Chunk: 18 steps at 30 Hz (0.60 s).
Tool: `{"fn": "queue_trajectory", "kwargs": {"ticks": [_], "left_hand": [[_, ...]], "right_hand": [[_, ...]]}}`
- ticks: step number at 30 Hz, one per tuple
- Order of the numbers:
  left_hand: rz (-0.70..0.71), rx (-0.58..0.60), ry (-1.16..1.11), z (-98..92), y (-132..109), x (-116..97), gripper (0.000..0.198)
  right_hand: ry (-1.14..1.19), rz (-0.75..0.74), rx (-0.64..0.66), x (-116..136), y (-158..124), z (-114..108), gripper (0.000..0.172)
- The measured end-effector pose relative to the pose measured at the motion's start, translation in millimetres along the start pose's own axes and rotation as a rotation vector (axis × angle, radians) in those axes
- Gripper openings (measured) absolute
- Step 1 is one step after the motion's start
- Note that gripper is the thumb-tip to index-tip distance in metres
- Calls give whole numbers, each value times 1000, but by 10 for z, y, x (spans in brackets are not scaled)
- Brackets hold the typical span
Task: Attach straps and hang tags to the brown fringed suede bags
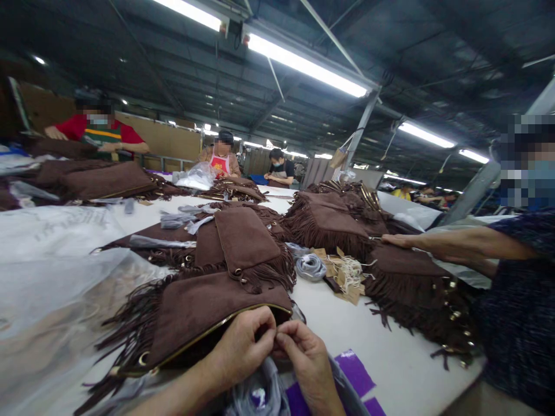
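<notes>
My left hand (pixel 245 341) is closed in a pinch at the open zip of a brown fringed bag (pixel 203 297). My right hand (pixel 307 359) is also pinched, its fingertips meeting the left ones. Whatever lies between the fingertips is too small to make out. The bag rests on its side, its gold zip gaping toward me and its fringe spread to the left. Below my hands lies a grey plastic-wrapped coil (pixel 260 390), partly hidden by my wrists. Purple pieces (pixel 355 372) lie to the right of my right hand.
More brown bags (pixel 251 237) are stacked beyond. A wrapped coil (pixel 310 267) and cardboard tags with white strings (pixel 347 274) lie mid-table. Clear plastic sheeting (pixel 65 289) covers the left. A co-worker's hand (pixel 399 240) touches a fringed bag (pixel 403 263) at right; other people work behind.
</notes>
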<state>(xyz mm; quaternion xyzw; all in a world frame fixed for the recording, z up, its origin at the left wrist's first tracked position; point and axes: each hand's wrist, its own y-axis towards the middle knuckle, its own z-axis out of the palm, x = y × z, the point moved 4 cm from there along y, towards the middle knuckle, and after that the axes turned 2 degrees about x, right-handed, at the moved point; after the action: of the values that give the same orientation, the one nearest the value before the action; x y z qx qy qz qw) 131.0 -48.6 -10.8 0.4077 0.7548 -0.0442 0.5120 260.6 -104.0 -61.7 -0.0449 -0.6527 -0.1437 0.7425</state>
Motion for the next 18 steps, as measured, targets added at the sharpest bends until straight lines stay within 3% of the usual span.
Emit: {"fn": "queue_trajectory", "kwargs": {"ticks": [7,18], "left_hand": [[5,-12,-1,-29,17,-40,12],[-6,-14,13,1,-20,18,11]], "right_hand": [[-18,-45,28,20,0,35,41],[-256,-158,58,-11,-20,6,25]]}}
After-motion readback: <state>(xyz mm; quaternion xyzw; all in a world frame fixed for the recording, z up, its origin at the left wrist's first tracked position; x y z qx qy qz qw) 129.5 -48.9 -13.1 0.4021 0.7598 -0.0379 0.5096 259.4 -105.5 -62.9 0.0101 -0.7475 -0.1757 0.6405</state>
